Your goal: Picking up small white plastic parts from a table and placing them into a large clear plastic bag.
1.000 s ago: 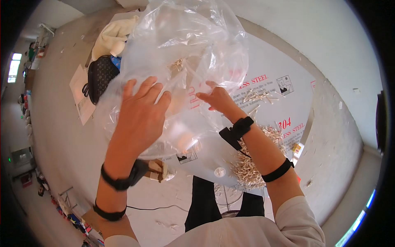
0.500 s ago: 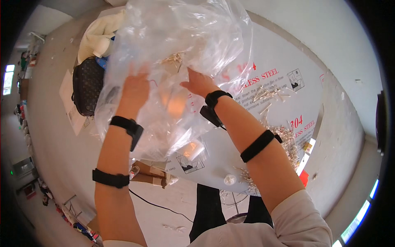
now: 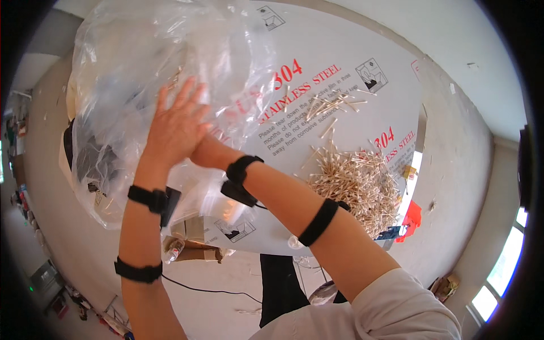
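Note:
A large clear plastic bag [image 3: 124, 62] spreads over the far left of the table. My left hand [image 3: 178, 124] lies on the bag with its fingers spread. Close against it is my right hand [image 3: 208, 149], whose fingers are hidden behind the left one, so I cannot see whether they hold anything. A few cotton swabs [image 3: 177, 73] show through the bag just beyond my left fingertips. Clear plastic tubs [image 3: 229, 208] stand by the bag's near edge. Right of my right forearm sits a big heap of cotton swabs [image 3: 357, 187].
A smaller scatter of cotton swabs [image 3: 334, 103] lies beyond the heap on the film-covered metal tabletop [image 3: 317, 45]. A white round lid [image 3: 294, 242] is near the front edge. Below that edge are a cardboard box [image 3: 195, 252] and a plastic bottle [image 3: 174, 249]. Something red [image 3: 412, 221] is at the right.
Both hands have moved left, and my right hand has come in behind my left. The bag has shifted left, showing more tabletop. My view has shifted too, so the swab heap shows more fully.

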Motion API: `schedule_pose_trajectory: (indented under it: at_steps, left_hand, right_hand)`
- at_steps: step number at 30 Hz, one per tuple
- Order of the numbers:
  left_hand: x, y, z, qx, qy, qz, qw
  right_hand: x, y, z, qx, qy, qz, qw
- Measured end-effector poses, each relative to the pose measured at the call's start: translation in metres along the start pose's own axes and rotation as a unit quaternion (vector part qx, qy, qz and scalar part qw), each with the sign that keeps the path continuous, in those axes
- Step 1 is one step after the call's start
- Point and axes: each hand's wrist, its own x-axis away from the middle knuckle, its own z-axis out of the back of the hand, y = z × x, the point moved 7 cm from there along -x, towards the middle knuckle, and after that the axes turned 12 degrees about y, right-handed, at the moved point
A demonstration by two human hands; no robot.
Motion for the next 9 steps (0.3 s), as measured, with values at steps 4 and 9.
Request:
schedule_pose_trajectory:
  at_steps: [4, 9]
  left_hand:
    - [0.061, -0.085, -0.036, -0.126, -0.229, 0.240, 0.935]
    - [0.074, -0.081, -0.022, -0.195, -0.192, 0.269, 0.924]
  right_hand:
    - [0.062, -0.042, 0.050, -0.005, -0.063, -0.198, 0.978]
    - [0.140, -0.090, 0.146, -0.116, -0.061, -0.168, 0.977]
